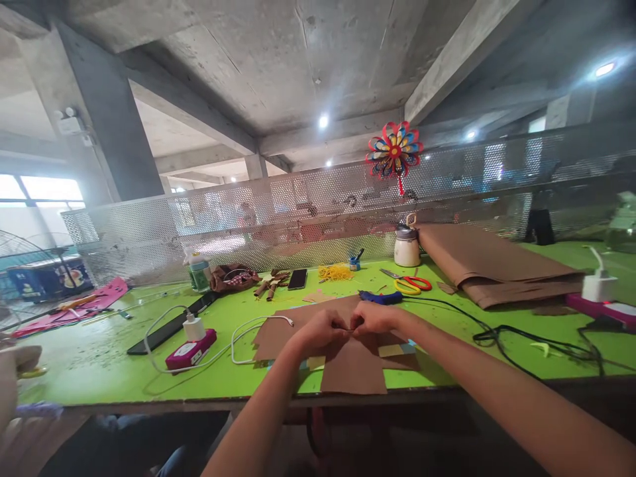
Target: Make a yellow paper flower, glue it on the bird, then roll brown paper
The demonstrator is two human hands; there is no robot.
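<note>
Near the table's front edge, my left hand [325,328] and my right hand [370,318] meet with their fingertips pinched together. Between them is the upper part of a brown sheet [354,368], paper or thin felt, whose lower end reaches the edge. Both hands look closed on this sheet; the exact pinch is small and partly hidden by the fingers. Under and around it lie more brown pieces [283,334], with pale yellow and blue strips showing at their sides. Just beyond my right hand rests a blue-handled glue gun [381,297] with a black cord.
Red and yellow scissors [412,285], a white jar [407,248], yellow shreds [335,273] and a phone [298,279] lie farther back. Folded brown sheets [497,265] are at right. A magenta power strip [191,350] with a white cable stands left. Another person's hand [24,358] is far left.
</note>
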